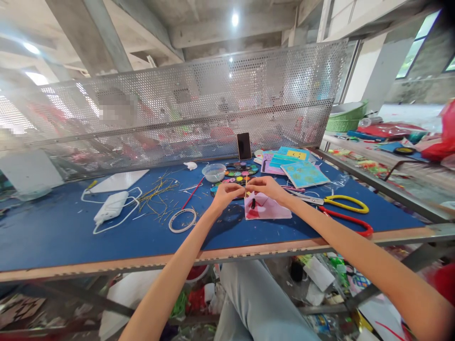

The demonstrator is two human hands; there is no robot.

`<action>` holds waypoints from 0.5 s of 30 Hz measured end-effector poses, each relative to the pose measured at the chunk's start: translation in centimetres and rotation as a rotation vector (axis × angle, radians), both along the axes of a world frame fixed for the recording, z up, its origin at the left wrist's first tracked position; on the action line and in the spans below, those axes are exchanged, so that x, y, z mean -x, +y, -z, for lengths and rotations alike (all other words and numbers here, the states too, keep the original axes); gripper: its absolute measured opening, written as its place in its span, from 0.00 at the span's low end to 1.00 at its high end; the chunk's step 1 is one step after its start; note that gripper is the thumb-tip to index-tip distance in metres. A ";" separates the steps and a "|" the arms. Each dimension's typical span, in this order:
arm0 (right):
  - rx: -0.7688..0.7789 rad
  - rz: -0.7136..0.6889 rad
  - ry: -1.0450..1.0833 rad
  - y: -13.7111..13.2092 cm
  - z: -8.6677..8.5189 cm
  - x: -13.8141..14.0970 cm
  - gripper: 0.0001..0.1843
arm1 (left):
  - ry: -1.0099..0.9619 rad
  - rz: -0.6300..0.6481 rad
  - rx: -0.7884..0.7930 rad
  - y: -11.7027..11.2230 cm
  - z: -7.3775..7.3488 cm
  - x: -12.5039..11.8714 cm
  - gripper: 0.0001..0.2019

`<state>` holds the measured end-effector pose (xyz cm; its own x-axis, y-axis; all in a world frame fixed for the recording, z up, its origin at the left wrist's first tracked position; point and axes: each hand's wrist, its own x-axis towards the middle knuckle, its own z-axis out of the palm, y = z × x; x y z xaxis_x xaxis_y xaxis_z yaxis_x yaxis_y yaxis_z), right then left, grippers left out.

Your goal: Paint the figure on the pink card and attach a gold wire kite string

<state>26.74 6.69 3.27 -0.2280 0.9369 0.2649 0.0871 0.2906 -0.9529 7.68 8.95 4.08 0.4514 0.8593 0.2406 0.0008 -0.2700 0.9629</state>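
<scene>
My left hand and my right hand meet above the blue table, fingers pinched together on a thin yellow stick held between them. Just below the hands lies a pink painted paper with red and dark marks. Behind the hands sit a round paint palette and a small clear bowl. A red-handled brush lies to the left of my left hand.
A ring of white tape, scattered thin sticks and a white charger with cable lie left. Yellow and red scissors lie right. Coloured cards and a phone stand by the perforated metal screen.
</scene>
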 end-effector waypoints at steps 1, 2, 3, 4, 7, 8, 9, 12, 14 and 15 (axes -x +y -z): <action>-0.003 0.008 -0.019 0.0 0.0 0.0 0.19 | -0.002 -0.004 -0.005 0.0 0.0 0.0 0.15; -0.007 0.012 -0.037 -0.1 -0.1 0.0 0.19 | -0.003 -0.007 -0.009 0.0 0.0 0.0 0.15; -0.012 0.014 -0.051 -0.1 -0.1 0.0 0.19 | -0.003 -0.008 -0.012 0.0 0.0 0.0 0.15; -0.015 0.009 -0.059 -0.1 -0.2 0.0 0.19 | -0.004 -0.008 -0.014 -0.1 0.0 0.0 0.15; -0.021 -0.014 -0.052 -0.1 -0.2 0.0 0.19 | -0.004 -0.007 -0.021 -0.1 0.0 0.0 0.15; -0.022 -0.015 -0.046 0.0 -0.2 -0.1 0.19 | -0.004 -0.009 -0.024 -0.2 -0.1 0.0 0.15; -0.022 -0.013 -0.042 0.0 -0.1 -0.1 0.19 | -0.003 -0.012 -0.027 -0.1 -0.1 0.0 0.15; -0.021 -0.001 -0.043 0.2 0.0 -0.1 0.20 | 0.004 -0.026 -0.036 0.0 0.0 0.0 0.14; -0.027 0.010 -0.052 0.3 0.1 -0.2 0.21 | 0.011 -0.033 -0.043 0.1 0.0 0.0 0.13; -0.030 0.014 -0.056 0.3 0.1 -0.2 0.21 | 0.015 -0.036 -0.047 0.1 0.1 0.1 0.13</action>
<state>26.90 6.95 3.19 -0.2301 0.9319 0.2804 0.1448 0.3177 -0.9371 7.63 9.09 4.02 0.4240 0.8629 0.2749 0.0256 -0.3149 0.9488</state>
